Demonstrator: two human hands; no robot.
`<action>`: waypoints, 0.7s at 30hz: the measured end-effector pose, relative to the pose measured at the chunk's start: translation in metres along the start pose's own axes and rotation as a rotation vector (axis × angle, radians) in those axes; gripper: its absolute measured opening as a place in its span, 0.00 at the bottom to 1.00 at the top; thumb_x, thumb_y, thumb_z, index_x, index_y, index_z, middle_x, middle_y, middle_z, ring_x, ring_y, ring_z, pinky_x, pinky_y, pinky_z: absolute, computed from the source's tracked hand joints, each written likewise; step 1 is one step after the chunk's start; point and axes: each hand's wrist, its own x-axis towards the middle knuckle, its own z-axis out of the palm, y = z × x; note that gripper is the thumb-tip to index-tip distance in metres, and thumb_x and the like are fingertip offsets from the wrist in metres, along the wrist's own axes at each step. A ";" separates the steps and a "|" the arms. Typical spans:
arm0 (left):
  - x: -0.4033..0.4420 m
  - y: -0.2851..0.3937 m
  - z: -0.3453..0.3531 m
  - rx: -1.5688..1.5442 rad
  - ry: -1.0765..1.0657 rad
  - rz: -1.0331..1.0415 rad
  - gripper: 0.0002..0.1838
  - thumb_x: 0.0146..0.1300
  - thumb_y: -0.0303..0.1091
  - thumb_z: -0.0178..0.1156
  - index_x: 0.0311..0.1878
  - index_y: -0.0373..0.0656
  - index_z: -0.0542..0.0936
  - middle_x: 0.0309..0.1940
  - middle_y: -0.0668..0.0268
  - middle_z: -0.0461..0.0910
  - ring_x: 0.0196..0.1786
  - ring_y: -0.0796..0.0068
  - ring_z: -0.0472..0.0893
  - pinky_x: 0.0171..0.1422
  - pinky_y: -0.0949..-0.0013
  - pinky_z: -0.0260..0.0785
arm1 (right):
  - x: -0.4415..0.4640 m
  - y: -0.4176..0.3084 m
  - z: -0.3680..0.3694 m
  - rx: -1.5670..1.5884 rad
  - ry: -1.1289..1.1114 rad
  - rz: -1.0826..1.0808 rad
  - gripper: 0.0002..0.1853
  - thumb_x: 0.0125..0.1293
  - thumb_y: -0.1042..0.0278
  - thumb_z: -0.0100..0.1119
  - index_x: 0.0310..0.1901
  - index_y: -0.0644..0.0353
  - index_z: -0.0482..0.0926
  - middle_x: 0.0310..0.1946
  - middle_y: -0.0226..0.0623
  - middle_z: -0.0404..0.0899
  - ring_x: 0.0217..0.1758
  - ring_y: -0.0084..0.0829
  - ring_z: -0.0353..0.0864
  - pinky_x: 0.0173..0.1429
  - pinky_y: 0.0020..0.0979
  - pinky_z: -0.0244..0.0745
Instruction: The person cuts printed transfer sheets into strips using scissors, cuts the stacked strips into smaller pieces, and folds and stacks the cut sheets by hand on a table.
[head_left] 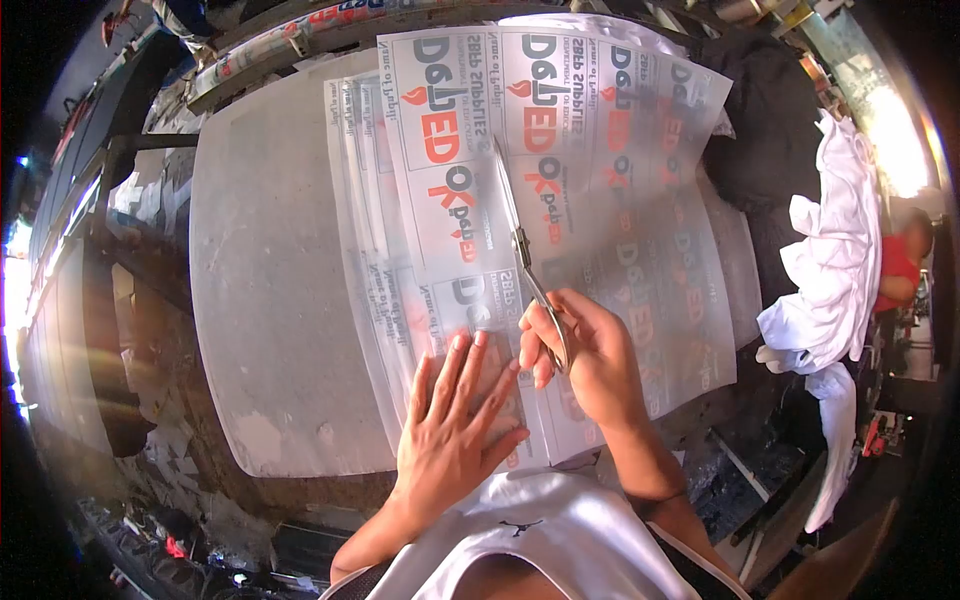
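My right hand (600,360) grips a pair of metal scissors (520,245) by the handles. The blades point away from me and lie along a translucent printed sheet (630,270), which bears repeated grey and red lettering that reads mirrored. Beside the scissors, my left hand (450,430) lies flat on the sheet with its fingers spread. More printed sheets (355,200) are layered underneath and show at the left. The sheet's far right corner curls up. Whether the blades are parted is hard to make out.
A smooth grey board (270,260) supports the sheets. White cloth (825,260) hangs in folds at the right, near dark fabric (765,120). Beyond it is a person in red (895,270). Another person's legs (185,20) show at the upper left, near a printed roll (240,60).
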 end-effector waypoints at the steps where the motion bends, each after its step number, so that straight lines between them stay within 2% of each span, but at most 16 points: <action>1: 0.000 0.000 0.000 -0.001 -0.006 -0.003 0.42 0.71 0.63 0.61 0.82 0.55 0.66 0.85 0.51 0.54 0.88 0.52 0.52 0.88 0.43 0.42 | 0.001 -0.002 0.000 -0.001 -0.001 -0.001 0.15 0.82 0.59 0.59 0.43 0.65 0.80 0.27 0.33 0.81 0.24 0.18 0.77 0.31 0.21 0.72; 7: -0.002 0.000 0.001 -0.001 -0.009 -0.001 0.41 0.72 0.63 0.59 0.83 0.56 0.66 0.85 0.51 0.54 0.88 0.52 0.52 0.88 0.43 0.41 | 0.003 -0.006 0.001 0.007 -0.003 0.001 0.15 0.82 0.60 0.59 0.43 0.66 0.80 0.27 0.33 0.81 0.24 0.18 0.76 0.31 0.21 0.72; 9: -0.003 0.001 0.001 0.008 -0.008 -0.003 0.41 0.72 0.63 0.59 0.83 0.56 0.66 0.85 0.51 0.54 0.88 0.52 0.52 0.89 0.43 0.41 | 0.005 -0.010 0.001 -0.034 -0.007 0.016 0.13 0.83 0.63 0.58 0.40 0.64 0.77 0.28 0.34 0.82 0.26 0.18 0.78 0.31 0.24 0.76; 12: -0.003 0.000 0.004 -0.003 0.012 0.001 0.41 0.71 0.63 0.59 0.83 0.56 0.66 0.85 0.51 0.54 0.88 0.52 0.52 0.89 0.44 0.42 | 0.008 -0.009 -0.001 -0.003 -0.026 -0.024 0.14 0.82 0.63 0.58 0.39 0.64 0.77 0.28 0.34 0.82 0.26 0.18 0.78 0.31 0.24 0.77; 14: -0.004 0.000 0.007 -0.040 0.027 -0.001 0.43 0.68 0.61 0.64 0.82 0.56 0.68 0.85 0.50 0.54 0.88 0.50 0.52 0.89 0.42 0.40 | 0.010 -0.012 0.001 -0.012 -0.022 -0.031 0.14 0.82 0.61 0.59 0.41 0.65 0.79 0.28 0.33 0.81 0.26 0.18 0.77 0.31 0.23 0.74; 15: -0.004 0.000 0.007 -0.037 0.032 -0.002 0.43 0.68 0.61 0.64 0.82 0.56 0.68 0.85 0.50 0.54 0.88 0.50 0.52 0.89 0.42 0.40 | 0.010 -0.013 0.002 -0.020 -0.015 -0.028 0.15 0.82 0.60 0.59 0.42 0.65 0.80 0.28 0.32 0.81 0.25 0.18 0.76 0.31 0.22 0.72; 21: -0.002 -0.001 0.001 -0.029 0.023 0.006 0.43 0.67 0.62 0.64 0.82 0.57 0.66 0.85 0.49 0.54 0.87 0.49 0.52 0.89 0.42 0.40 | 0.018 -0.021 0.002 -0.007 -0.024 -0.048 0.15 0.81 0.60 0.59 0.41 0.65 0.81 0.28 0.32 0.81 0.25 0.18 0.76 0.31 0.22 0.73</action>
